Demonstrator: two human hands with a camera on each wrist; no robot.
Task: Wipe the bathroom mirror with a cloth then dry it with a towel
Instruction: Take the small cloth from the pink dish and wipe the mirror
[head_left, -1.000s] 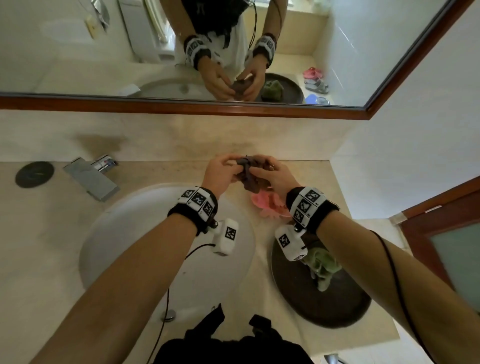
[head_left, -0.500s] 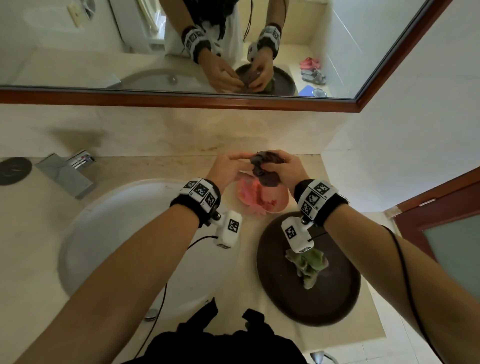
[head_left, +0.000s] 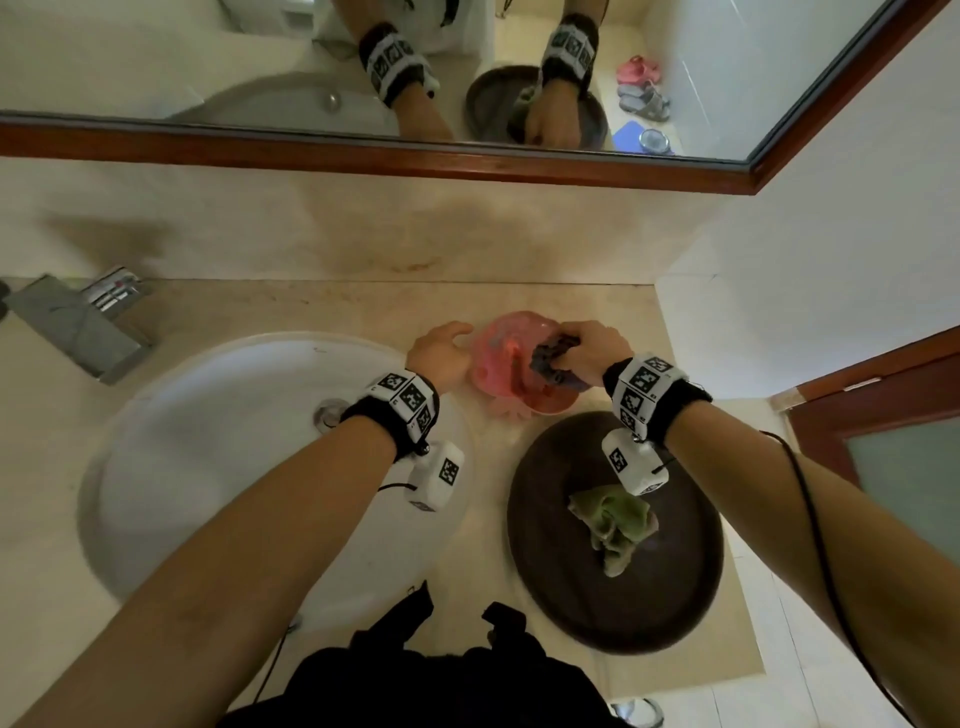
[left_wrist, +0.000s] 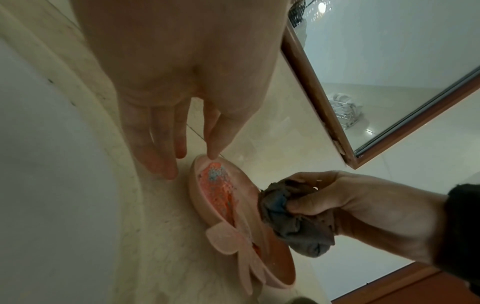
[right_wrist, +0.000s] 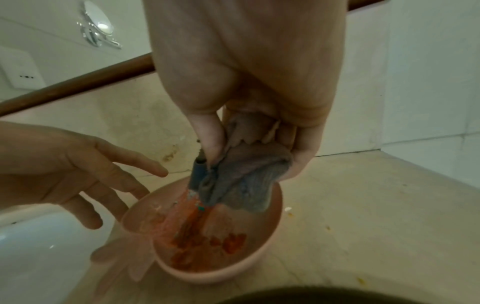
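Cloth (head_left: 553, 361) is a dark grey wad bunched up in the right hand (head_left: 592, 353), fingers and thumb curled tight round it, held right over the pink bowl (head_left: 519, 332). In the right wrist view the lower end of the cloth (right_wrist: 244, 185) hangs down into the bowl (right_wrist: 270, 246), though I can't tell whether it actually touches the bottom. There's reddish stuff inside the bowl.

Left hand (head_left: 439, 353) isn't holding anything, fingers (left_wrist: 166, 144) straight and loose, tips down by the bowl's near rim (left_wrist: 197, 164), one fingertip right at the rim.

The bowl sits on the beige counter (head_left: 311, 306) between the white sink (head_left: 208, 467) and the wall, with a flower-shaped tab sticking off its edge. Just in front of it is a big dark round tray (head_left: 649, 597) with a crumpled green towel (head_left: 615, 525) lying on it.

Mirror (head_left: 208, 57) runs along the wall above the counter, brown wood frame, well apart from both hands. Chrome faucet (head_left: 83, 322) is off at the far left of the counter.
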